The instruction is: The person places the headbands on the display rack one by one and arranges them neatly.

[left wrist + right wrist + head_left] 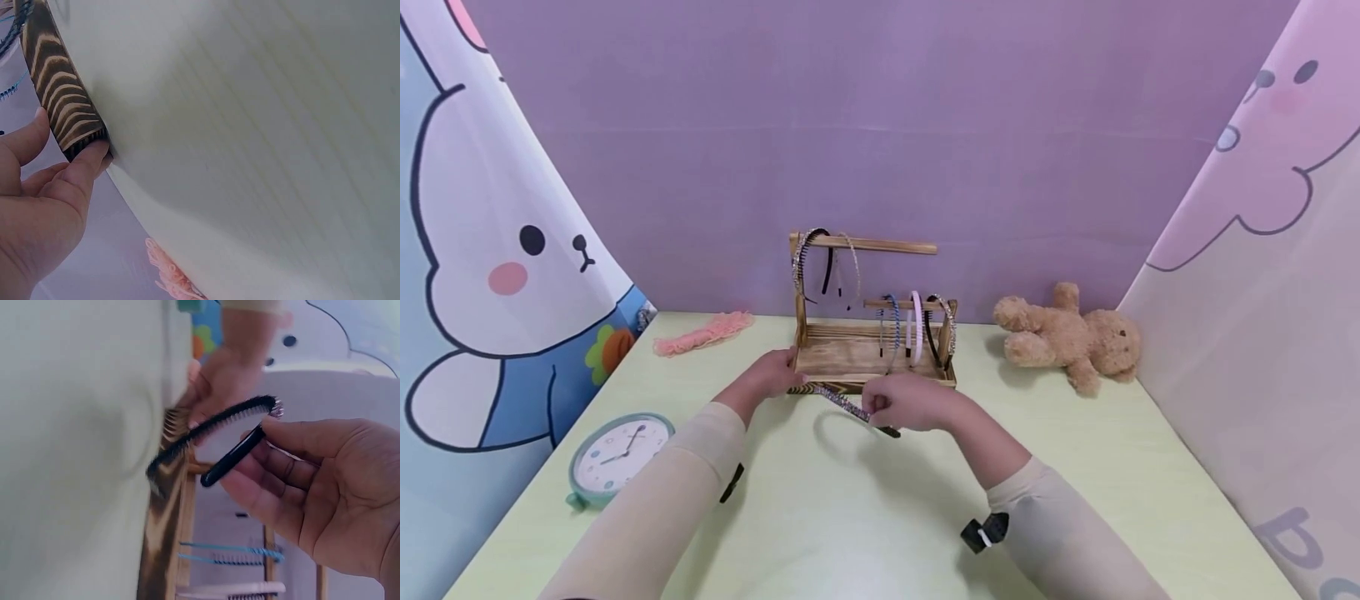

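Note:
A wooden headband rack [838, 357] stands at the back of the table, with two rails over a slatted tray. My left hand [771, 373] grips its front left corner; in the left wrist view the fingers lie against the end of the dark-grained front board [65, 94]. Between thumb and fingers, my right hand [917, 402] pinches a glittery headband [842, 402] in front of the tray. In the right wrist view this headband [215, 424] shows its black toothed inner side. Glittery headbands [800, 265] hang on the upper rail; blue [896, 321], pink [917, 329] and glittery ones hang on the lower rail.
A teddy bear [1060, 337] lies right of the rack. To the left is a bundle of pink yarn [703, 333]. A green-rimmed clock [623, 457] lies beside the left forearm. Printed cloth walls enclose the table on three sides.

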